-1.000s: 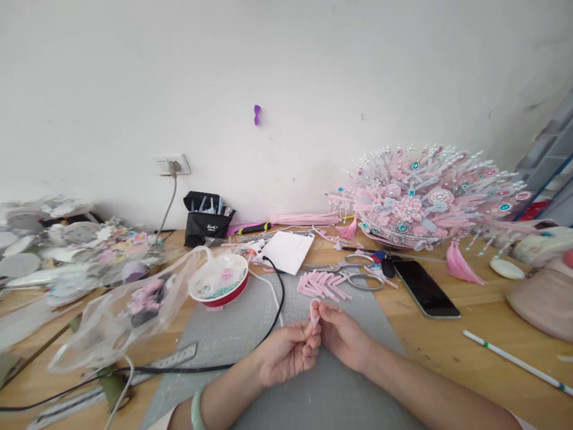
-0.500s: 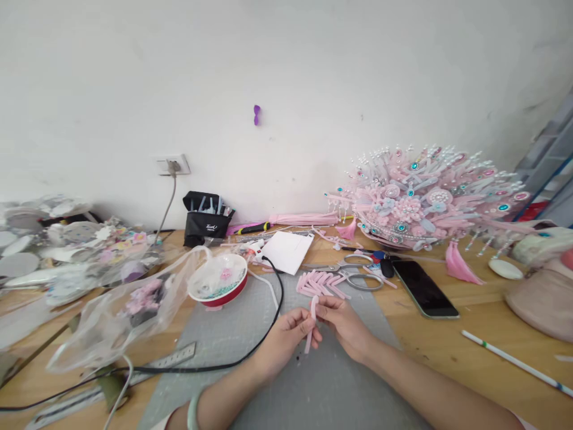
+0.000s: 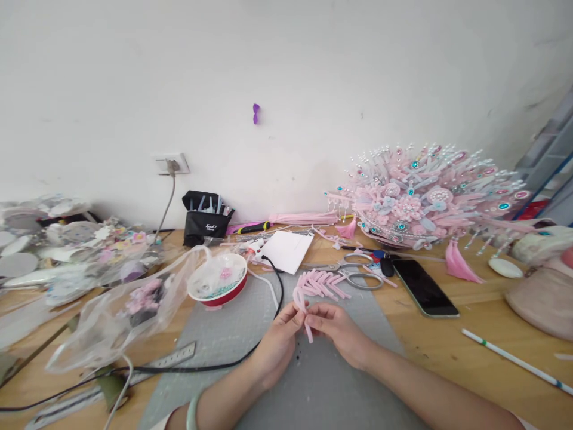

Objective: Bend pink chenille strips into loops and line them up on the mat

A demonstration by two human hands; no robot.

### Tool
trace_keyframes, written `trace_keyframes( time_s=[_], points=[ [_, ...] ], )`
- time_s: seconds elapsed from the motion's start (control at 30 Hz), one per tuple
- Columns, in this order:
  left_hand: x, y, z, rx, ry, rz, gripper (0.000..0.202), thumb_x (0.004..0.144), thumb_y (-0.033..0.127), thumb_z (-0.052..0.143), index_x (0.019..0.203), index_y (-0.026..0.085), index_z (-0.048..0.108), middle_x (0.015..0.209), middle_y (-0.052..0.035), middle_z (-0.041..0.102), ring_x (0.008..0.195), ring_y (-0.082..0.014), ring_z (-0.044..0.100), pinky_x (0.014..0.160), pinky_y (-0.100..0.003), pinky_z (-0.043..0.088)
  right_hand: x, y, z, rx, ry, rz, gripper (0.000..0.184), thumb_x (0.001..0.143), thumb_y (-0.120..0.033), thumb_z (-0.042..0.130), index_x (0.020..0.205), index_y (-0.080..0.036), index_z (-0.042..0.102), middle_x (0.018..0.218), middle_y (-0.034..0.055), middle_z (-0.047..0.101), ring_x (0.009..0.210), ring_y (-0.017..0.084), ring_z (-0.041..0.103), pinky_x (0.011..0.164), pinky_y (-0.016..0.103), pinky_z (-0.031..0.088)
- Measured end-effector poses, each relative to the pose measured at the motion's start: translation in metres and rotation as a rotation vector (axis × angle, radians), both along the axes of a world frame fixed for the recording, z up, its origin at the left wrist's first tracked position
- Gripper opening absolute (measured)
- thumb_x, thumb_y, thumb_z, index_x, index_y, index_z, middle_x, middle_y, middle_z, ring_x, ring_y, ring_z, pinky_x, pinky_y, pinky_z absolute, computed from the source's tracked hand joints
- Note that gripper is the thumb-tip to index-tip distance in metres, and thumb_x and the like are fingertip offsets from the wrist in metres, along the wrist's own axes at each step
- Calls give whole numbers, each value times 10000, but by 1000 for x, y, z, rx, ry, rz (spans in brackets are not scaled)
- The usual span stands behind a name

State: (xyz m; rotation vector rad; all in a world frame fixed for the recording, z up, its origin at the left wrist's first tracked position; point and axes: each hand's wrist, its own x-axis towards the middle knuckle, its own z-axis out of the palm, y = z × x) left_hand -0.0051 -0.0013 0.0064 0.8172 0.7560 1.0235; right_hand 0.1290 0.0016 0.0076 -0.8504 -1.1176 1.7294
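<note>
Between my two hands is a pink fuzzy pipe cleaner, bent into a loop at its top with a tail hanging down. My left hand pinches it from the left, thumb toward the loop. From the other side my right hand grips it near where the strands cross, fingertips almost touching the left ones. Just beyond my hands lies a row of bent pink pipe cleaner pieces on the grey cutting mat. Grey-handled scissors rest beside these pieces.
A pink beaded headdress stands at the back right, a phone before it. Left of the mat are a red-rimmed bowl, a plastic bag and a metal ruler. A black cable crosses the mat.
The pipe cleaner has gone from a simple bend to a crossed loop. Both hands have shifted slightly left, and the right fingers have moved down to the crossing.
</note>
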Motion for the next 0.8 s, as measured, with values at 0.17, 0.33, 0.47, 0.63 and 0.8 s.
trace_keyframes(
  time_s=[0.17, 0.33, 0.47, 0.63, 0.8],
  points=[
    [0, 1, 1, 32, 23, -9, 288, 635, 371, 680, 834, 168, 635, 684, 1, 551, 614, -118, 443, 632, -242, 347, -1, -2, 0, -70, 87, 20, 204, 634, -321, 689, 644, -131, 618, 569, -12, 547, 545, 88, 467, 548, 223, 334],
    [-3, 6, 7, 275, 255, 94, 139, 641, 294, 670, 617, 160, 646, 701, -12, 531, 685, -151, 478, 692, -258, 362, 1, 1, -1, -111, 87, -5, 200, 621, -305, 701, 622, -127, 609, 540, -20, 535, 481, 67, 439, 492, 210, 308],
    [-7, 10, 9, 425, 405, 153, 95, 661, 233, 645, 582, 182, 661, 716, -14, 549, 712, -154, 484, 718, -239, 351, 3, 2, 3, -173, 72, 2, 200, 607, -296, 705, 616, -123, 606, 535, -19, 534, 474, 64, 436, 493, 208, 309],
    [-8, 12, 7, 442, 469, 123, 136, 677, 231, 614, 563, 160, 634, 651, -12, 530, 666, -155, 470, 665, -235, 353, 6, 5, 4, -70, -37, -22, 187, 638, -312, 666, 644, -137, 601, 543, -29, 520, 489, 72, 421, 499, 215, 296],
    [-7, 12, 10, 320, 382, 68, 166, 652, 310, 630, 692, 151, 605, 675, 0, 545, 649, -142, 455, 626, -224, 351, 13, 9, 3, 254, -360, -95, 188, 712, -326, 579, 614, -166, 564, 534, -41, 472, 516, 94, 402, 514, 227, 293]
  ],
)
